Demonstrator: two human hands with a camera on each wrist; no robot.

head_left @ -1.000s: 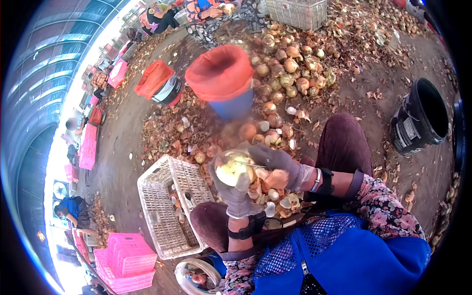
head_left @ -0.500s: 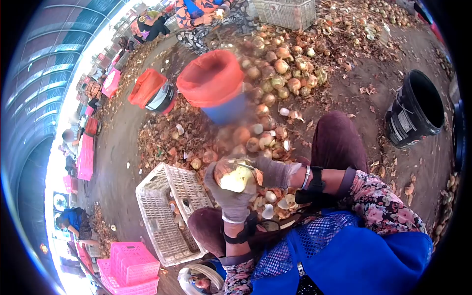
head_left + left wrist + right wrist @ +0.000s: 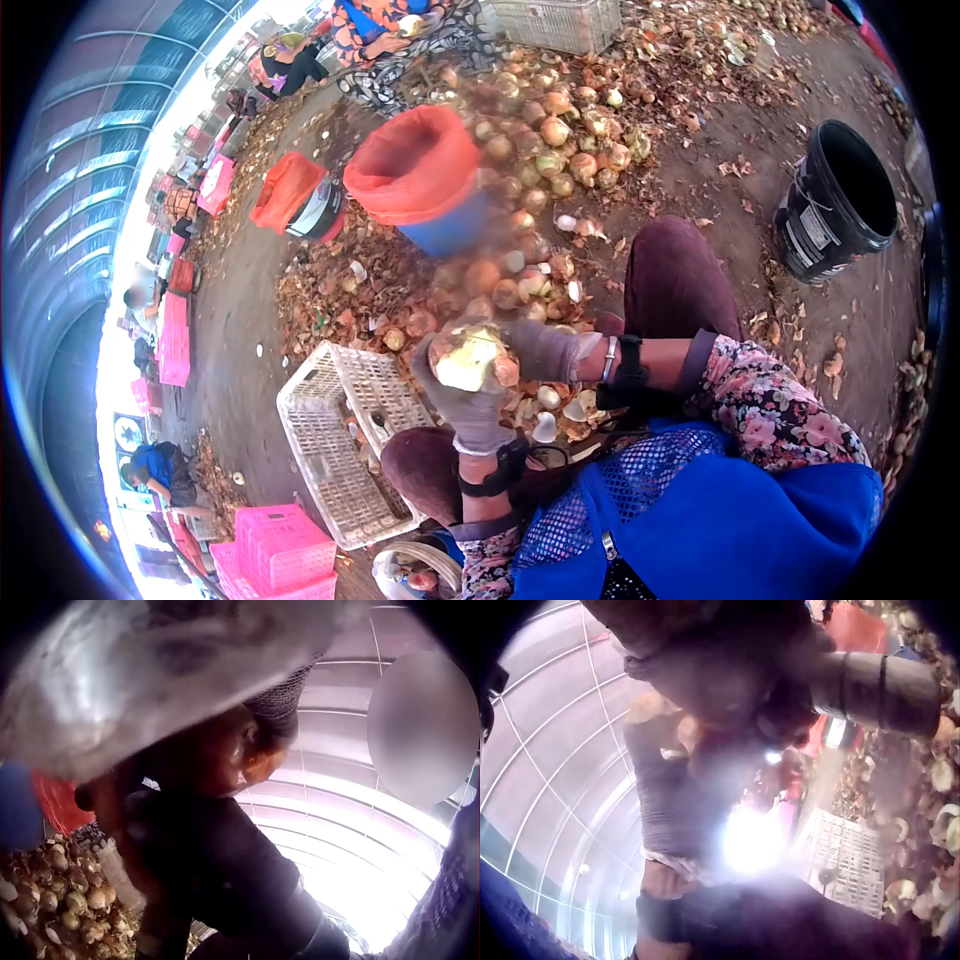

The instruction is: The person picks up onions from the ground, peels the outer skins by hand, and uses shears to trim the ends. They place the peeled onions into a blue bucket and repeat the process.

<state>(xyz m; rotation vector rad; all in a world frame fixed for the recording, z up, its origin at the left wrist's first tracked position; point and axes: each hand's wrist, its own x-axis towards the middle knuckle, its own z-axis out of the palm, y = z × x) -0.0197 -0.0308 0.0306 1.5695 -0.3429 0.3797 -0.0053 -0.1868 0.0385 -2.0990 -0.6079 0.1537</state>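
In the head view, my gloved left hand (image 3: 468, 408) grips a partly peeled onion (image 3: 466, 364) from below and the left, its pale bared face turned up. Brown-orange skin still shows at its right edge. My gloved right hand (image 3: 552, 350) is curled close against the onion's right side, over the lap. A pale, dark-banded knife handle (image 3: 885, 691) juts from that hand in the right wrist view; the blade is hidden. A glove fills the top of the dim left wrist view. Peeled pieces and skins (image 3: 548, 398) lie below the hands.
A white plastic crate (image 3: 330, 400) stands at the left knee. Ahead are a blue bucket with a red mesh bag (image 3: 412, 165) and a heap of onions (image 3: 560, 140). A black bucket (image 3: 812, 225) stands right; pink crates (image 3: 275, 550) lower left. Another person sits at the back.
The knife blade seen across the onion a second ago is now hidden. Loose skin hanging between the hands has dropped away, and the onion has turned. My right hand has shifted slightly left.
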